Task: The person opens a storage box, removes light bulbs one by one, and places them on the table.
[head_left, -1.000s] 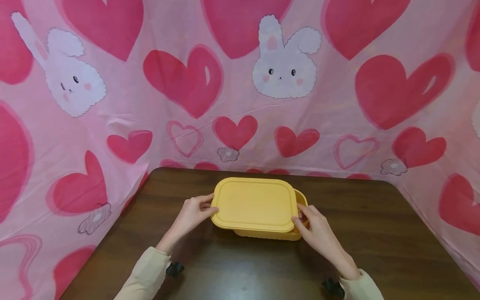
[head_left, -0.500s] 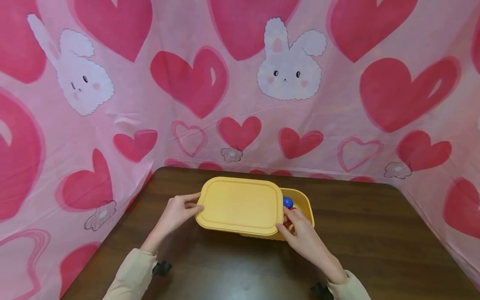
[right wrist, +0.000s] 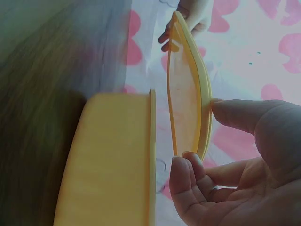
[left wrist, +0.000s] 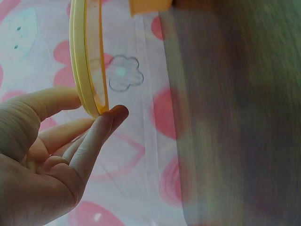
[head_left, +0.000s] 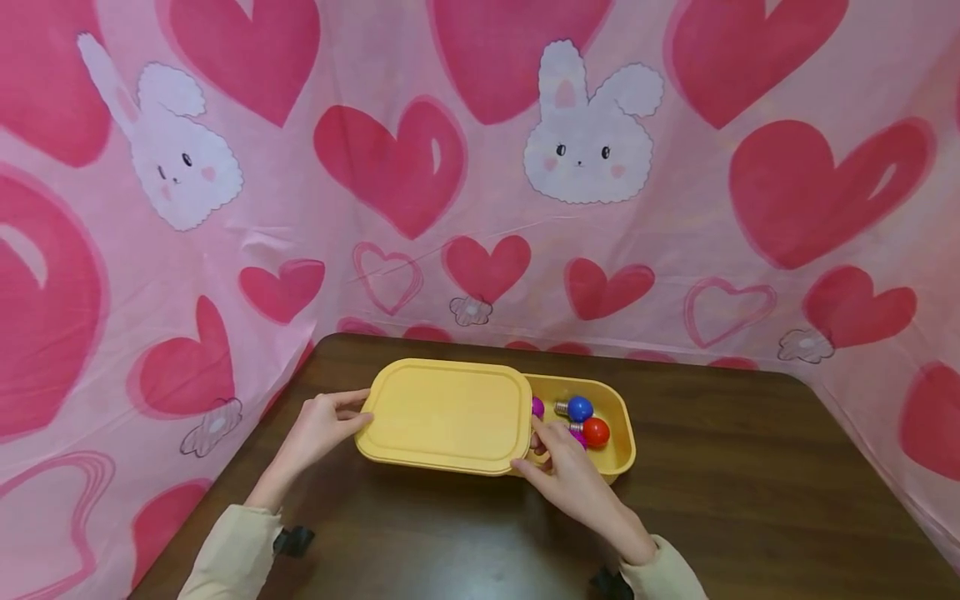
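A yellow lid point(head_left: 446, 417) is held level between my two hands, one at each short end. My left hand point(head_left: 318, 429) pinches its left edge, thumb on one face and fingers on the other, as the left wrist view shows. On the opposite end, my right hand point(head_left: 566, 475) pinches the right edge. Below and to the right stands a yellow box point(head_left: 622, 417), its left part hidden under the lid. In the right wrist view a gap separates the lid from the box wall point(right wrist: 113, 155). Inside lie a blue bulb point(head_left: 580, 408), a red bulb point(head_left: 596, 432) and magenta bulbs point(head_left: 537, 407), partly covered.
The dark wooden table point(head_left: 450, 533) carries the box near its far edge. A pink curtain point(head_left: 420, 275) with hearts and rabbits hangs behind and along both sides of the table.
Both hands have carried the lid leftward off the box. Its right part has come into view, with blue, red and magenta bulbs inside. The head view has shifted slightly.
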Tool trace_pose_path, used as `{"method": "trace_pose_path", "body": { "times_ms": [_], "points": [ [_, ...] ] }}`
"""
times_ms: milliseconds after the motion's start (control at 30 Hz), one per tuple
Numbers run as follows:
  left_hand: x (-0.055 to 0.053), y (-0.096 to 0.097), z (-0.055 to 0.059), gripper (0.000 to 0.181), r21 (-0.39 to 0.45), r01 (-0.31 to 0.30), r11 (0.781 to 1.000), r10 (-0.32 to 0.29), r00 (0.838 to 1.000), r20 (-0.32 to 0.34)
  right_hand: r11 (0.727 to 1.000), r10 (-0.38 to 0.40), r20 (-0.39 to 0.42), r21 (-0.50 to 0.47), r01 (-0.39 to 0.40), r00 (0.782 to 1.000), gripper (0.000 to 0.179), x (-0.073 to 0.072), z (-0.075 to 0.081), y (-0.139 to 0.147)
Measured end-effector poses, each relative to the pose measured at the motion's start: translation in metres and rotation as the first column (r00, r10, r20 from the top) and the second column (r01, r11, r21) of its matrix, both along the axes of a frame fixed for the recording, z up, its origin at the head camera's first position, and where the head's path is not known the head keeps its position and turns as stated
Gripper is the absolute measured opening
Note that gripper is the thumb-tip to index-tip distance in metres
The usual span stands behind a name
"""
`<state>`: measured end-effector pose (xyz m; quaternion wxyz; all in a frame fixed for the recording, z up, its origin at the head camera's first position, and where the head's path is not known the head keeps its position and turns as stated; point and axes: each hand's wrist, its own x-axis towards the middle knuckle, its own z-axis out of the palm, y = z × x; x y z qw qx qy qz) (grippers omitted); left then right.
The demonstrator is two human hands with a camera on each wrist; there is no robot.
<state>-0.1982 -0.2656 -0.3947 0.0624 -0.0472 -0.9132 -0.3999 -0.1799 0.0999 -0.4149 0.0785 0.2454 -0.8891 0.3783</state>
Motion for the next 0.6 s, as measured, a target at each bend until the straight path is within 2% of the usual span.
{"method": "trace_pose_path", "body": {
  "times_ms": [167, 300, 400, 600],
  "points": [
    [0.006, -0.017, 0.000, 0.046, -0.023, -0.023, 0.999, 0.023, 1.000, 0.004, 0.999, 0.035, -0.002, 0.003, -0.035, 0.999, 0.059, 0.001, -0.002, -0.017],
    [0.010, -0.030, 0.001, 0.046, -0.049, -0.047, 0.998, 0.048, 0.999, 0.014, 0.999, 0.043, 0.018, 0.005, -0.043, 0.999, 0.048, 0.002, -0.001, -0.032],
    [0.013, -0.037, 0.002, 0.046, -0.053, -0.069, 0.996, 0.070, 0.997, 0.016, 0.999, 0.044, -0.004, 0.008, -0.044, 0.999, 0.043, 0.003, -0.003, -0.044],
    [0.017, -0.051, 0.002, 0.044, -0.046, -0.092, 0.995, 0.091, 0.996, -0.021, 0.998, 0.059, -0.023, -0.004, -0.059, 0.998, 0.052, 0.004, -0.004, -0.063]
  ]
}}
